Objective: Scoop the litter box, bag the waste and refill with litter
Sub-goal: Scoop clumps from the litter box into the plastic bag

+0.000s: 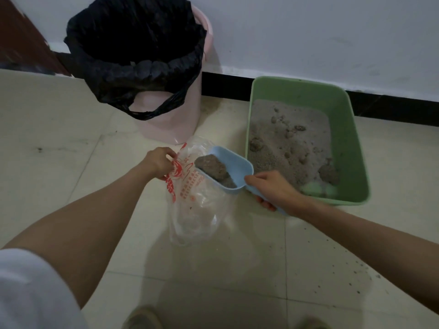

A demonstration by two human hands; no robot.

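Note:
A green litter box [356, 148] stands on the floor at the right, holding grey litter [289, 138] with several clumps. My right hand [275, 191] grips the handle of a light blue scoop [235, 162]. A large grey clump [211, 166] lies in the scoop. The scoop hovers over the mouth of a clear plastic bag [197, 210] with red print. My left hand [159, 162] pinches the bag's top edge and holds it up off the floor.
A pink bin [166, 115] lined with a black bag [133, 43] stands against the white wall, left of the litter box. Scattered litter grains [356, 276] dot the tiled floor at the lower right. My shoes show at the bottom edge.

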